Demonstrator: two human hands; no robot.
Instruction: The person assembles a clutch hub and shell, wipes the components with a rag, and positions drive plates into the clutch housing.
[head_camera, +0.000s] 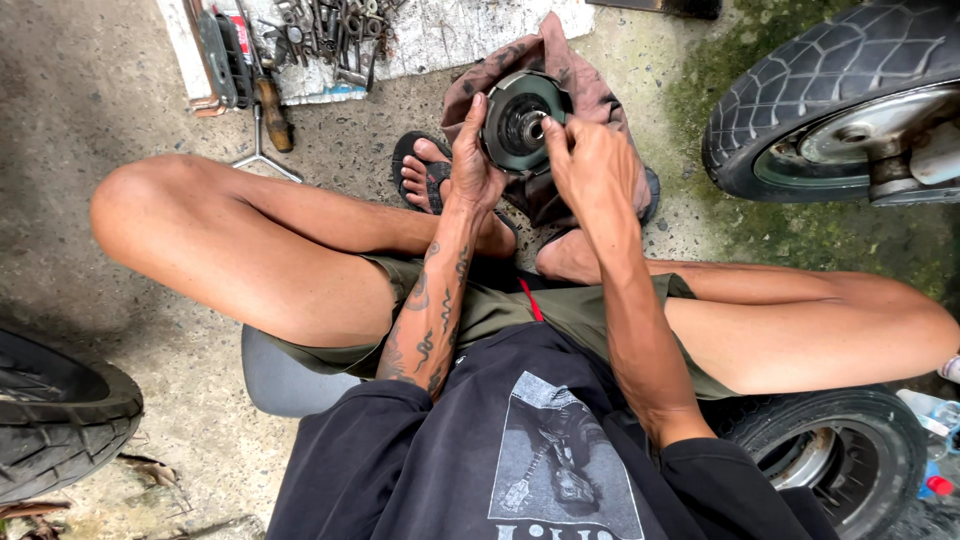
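Best done slowly — disc at upper centre of the frame over the rag, clamped at its rim by left hand, right hand fingertips pinched on the hub — keeping it level, steady.

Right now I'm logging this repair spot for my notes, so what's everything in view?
disc part: one, dark round metal, held up over the feet
rag: one, dirty reddish, behind the disc part
tools: a heap, metal, on a white sheet at top
screwdriver: one, brown handle, on the concrete
tyres: three in view, black, top right, bottom right, bottom left
stool: one, grey, under the person
sandals: two, dark, on the feet
left hand: grips the disc part's rim
right hand: fingers at its centre
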